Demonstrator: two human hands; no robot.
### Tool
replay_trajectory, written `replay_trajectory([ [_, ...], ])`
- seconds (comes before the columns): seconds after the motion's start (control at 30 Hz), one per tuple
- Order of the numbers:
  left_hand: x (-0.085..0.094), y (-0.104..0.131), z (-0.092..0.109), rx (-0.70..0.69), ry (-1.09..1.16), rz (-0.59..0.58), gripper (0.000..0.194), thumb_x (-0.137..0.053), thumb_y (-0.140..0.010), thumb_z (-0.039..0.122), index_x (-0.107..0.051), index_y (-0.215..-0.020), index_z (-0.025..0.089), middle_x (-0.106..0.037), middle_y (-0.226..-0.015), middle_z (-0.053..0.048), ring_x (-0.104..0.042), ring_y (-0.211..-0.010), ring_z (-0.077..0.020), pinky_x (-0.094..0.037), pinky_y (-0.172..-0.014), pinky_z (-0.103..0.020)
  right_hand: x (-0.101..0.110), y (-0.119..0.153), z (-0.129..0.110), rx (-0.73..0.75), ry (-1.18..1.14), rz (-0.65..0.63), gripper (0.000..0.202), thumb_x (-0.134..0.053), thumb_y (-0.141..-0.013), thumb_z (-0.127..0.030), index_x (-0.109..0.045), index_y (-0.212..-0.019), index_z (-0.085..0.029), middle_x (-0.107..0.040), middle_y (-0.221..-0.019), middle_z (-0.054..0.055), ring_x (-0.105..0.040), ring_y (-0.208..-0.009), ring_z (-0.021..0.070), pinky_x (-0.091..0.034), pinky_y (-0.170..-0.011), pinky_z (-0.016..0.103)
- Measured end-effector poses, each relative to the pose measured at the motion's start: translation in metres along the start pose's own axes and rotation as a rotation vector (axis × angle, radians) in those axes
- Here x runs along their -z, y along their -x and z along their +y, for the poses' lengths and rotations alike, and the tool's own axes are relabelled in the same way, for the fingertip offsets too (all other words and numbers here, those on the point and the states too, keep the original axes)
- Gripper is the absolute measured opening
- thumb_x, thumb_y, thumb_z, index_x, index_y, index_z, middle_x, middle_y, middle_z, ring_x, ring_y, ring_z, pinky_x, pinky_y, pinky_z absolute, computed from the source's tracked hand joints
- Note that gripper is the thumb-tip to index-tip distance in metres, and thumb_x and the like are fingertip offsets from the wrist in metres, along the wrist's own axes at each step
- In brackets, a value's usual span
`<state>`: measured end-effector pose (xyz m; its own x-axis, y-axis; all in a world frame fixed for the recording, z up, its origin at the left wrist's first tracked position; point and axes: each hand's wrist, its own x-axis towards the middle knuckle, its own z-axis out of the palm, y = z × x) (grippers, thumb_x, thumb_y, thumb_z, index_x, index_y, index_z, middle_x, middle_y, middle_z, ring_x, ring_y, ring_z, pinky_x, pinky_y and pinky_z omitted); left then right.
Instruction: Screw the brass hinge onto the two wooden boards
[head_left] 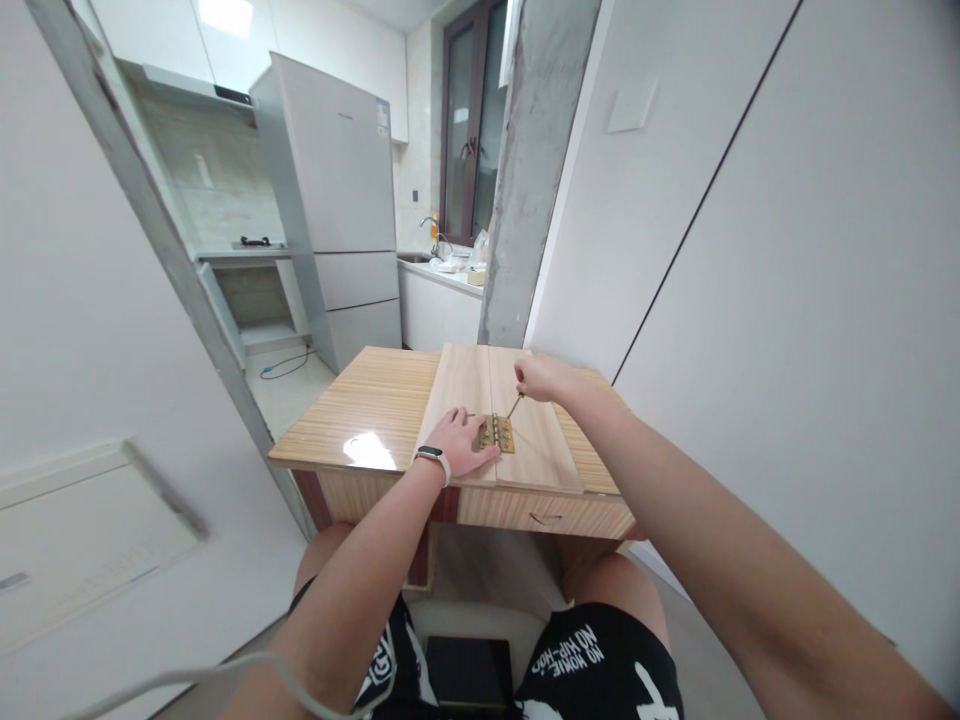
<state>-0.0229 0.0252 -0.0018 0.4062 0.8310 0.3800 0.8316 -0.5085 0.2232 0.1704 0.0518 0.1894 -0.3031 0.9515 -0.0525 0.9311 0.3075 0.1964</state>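
Two pale wooden boards, a left board (459, 378) and a right board (546, 445), lie edge to edge on the desk. Across their seam lies a brass hinge (507, 438), unfolded flat. My left hand (457, 442) rests on the left board with fingers stretched out, its thumb and fingertips touching the hinge's left leaf. Closed around the handle of a screwdriver (514, 405), my right hand (546, 378) is above the right board. The thin shaft slants down to the upper right part of the hinge. Most of the handle is hidden in my fist.
The wood-grain desk (375, 400) has a drawer (517, 511) with a handle at its front, above my knees. A white wall (750, 330) stands close on the right. Beyond the desk are a grey refrigerator (341, 180) and a sink counter (442, 300).
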Motion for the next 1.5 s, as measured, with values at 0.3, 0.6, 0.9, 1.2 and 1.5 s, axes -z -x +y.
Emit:
replay_trajectory([
  [0.3,0.0,-0.001,0.0,0.005,-0.011,-0.008,0.084,-0.041,-0.086,0.082,-0.05,-0.146,0.025,-0.053,-0.143,-0.015,-0.038,-0.137,-0.0366,-0.03,-0.115,-0.051,-0.006,-0.001,-0.002,-0.032,-0.019,0.044,0.045,-0.052,-0.101,-0.048,-0.072,-0.115,-0.009,-0.072,-0.115,0.023,-0.068,-0.108,0.0293,-0.049,-0.086,0.032],
  [0.6,0.0,-0.001,0.001,0.002,-0.008,0.003,0.082,-0.04,-0.086,0.083,-0.051,-0.145,0.026,-0.054,-0.14,-0.014,-0.039,-0.137,-0.0356,-0.031,-0.115,-0.051,-0.006,0.006,0.004,-0.019,-0.046,0.032,0.024,-0.061,-0.096,-0.027,-0.071,-0.114,-0.014,-0.073,-0.115,0.017,-0.069,-0.104,0.0258,-0.049,-0.08,0.029],
  [0.9,0.01,0.0,0.007,-0.01,-0.006,0.009,0.083,-0.039,-0.087,0.083,-0.053,-0.143,0.025,-0.057,-0.136,-0.014,-0.043,-0.131,-0.0354,-0.031,-0.114,-0.05,0.003,0.015,-0.005,-0.059,0.03,-0.074,0.042,-0.06,-0.098,-0.042,-0.071,-0.121,-0.009,-0.069,-0.121,0.023,-0.067,-0.113,0.0304,-0.051,-0.09,0.033],
  [1.2,0.014,0.002,0.009,-0.011,0.016,-0.005,0.08,-0.04,-0.088,0.081,-0.053,-0.144,0.026,-0.058,-0.136,-0.014,-0.043,-0.13,-0.0358,-0.031,-0.113,-0.05,0.001,0.015,-0.001,-0.015,0.071,-0.049,0.033,-0.065,-0.093,-0.029,-0.072,-0.121,-0.014,-0.069,-0.124,0.02,-0.067,-0.113,0.0305,-0.053,-0.09,0.036],
  [1.5,0.009,0.001,0.006,-0.002,-0.008,0.005,0.082,-0.042,-0.086,0.082,-0.053,-0.144,0.025,-0.056,-0.14,-0.014,-0.042,-0.134,-0.0364,-0.03,-0.115,-0.051,-0.014,0.0,0.003,-0.086,0.077,-0.099,0.04,-0.061,-0.097,-0.039,-0.072,-0.125,-0.013,-0.069,-0.126,0.021,-0.067,-0.116,0.031,-0.053,-0.096,0.039],
])
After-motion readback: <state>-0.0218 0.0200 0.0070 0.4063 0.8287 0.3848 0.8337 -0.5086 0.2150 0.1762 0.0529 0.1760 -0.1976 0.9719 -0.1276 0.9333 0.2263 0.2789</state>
